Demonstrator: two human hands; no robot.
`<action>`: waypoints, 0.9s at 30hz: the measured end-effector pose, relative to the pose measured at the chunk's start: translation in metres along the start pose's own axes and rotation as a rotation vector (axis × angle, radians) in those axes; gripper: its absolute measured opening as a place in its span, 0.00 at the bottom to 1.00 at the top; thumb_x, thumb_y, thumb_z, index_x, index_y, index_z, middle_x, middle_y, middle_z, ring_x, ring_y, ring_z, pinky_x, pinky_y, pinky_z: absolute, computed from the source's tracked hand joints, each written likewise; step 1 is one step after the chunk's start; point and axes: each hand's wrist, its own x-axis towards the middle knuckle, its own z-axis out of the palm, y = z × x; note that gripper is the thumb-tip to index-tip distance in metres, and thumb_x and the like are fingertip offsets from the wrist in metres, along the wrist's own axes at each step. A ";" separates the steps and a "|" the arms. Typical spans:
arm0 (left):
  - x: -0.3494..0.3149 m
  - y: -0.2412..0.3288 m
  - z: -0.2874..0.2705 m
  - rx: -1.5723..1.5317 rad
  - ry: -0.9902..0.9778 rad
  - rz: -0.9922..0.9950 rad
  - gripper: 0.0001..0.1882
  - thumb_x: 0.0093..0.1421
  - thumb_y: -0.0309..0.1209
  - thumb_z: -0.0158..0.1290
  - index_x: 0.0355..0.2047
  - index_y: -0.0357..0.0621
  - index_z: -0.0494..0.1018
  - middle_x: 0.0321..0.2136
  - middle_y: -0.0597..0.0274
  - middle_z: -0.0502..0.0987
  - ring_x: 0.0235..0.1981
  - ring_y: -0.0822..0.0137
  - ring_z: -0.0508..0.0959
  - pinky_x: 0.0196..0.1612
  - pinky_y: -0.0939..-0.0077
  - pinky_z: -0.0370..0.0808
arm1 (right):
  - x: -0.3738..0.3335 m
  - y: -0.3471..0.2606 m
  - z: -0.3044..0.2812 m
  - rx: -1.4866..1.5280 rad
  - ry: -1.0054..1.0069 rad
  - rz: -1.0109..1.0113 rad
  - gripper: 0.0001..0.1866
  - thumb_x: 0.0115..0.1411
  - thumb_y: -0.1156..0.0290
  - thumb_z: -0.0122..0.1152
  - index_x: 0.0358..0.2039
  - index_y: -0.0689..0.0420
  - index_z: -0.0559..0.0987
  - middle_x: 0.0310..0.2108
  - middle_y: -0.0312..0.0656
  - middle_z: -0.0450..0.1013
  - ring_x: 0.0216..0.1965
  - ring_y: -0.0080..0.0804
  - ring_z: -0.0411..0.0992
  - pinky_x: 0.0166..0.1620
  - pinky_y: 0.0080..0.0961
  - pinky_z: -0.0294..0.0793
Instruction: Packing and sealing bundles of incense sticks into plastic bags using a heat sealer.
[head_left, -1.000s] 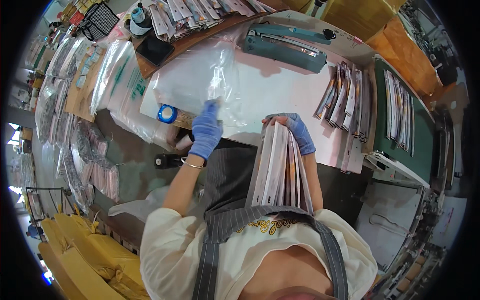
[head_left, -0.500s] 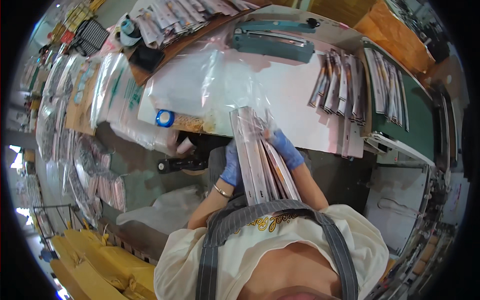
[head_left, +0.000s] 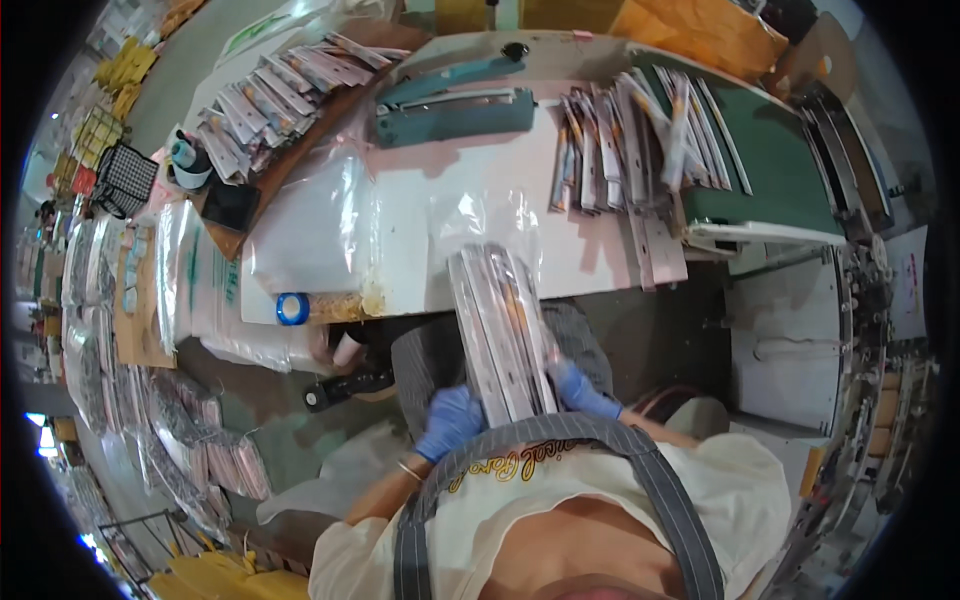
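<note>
Packet bundle (head_left: pixel 505 335) lies at the centre of the frame, its upper end reaching over the white table (head_left: pixel 400 240) and seemingly inside a clear bag (head_left: pixel 485 215). Both hands have slid from the bundle's middle to its lower end, so the bag's mouth is no longer held. The left hand (head_left: pixel 452 422) and right hand (head_left: pixel 582 390) press its 2 sides; their fingertips are hidden, so I cannot tell how firmly.

Looks like a packing workshop: has a teal bar sealer (head_left: pixel 460 122) on the bench (head_left: pixel 585 250) at 12 o'clock, clear bags (head_left: pixel 308 225) at 10, plastic-wrapped bundles (head_left: pixel 90 340) at 9.
</note>
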 end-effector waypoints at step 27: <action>0.179 0.052 -0.192 -0.872 0.428 0.559 0.34 0.37 0.26 0.67 0.46 0.41 0.64 0.40 0.62 0.73 0.38 0.72 0.74 0.39 0.78 0.74 | 0.161 -0.359 0.128 -0.984 0.157 -1.686 0.04 0.49 0.73 0.58 0.26 0.56 0.73 0.21 0.43 0.70 0.20 0.45 0.69 0.24 0.32 0.68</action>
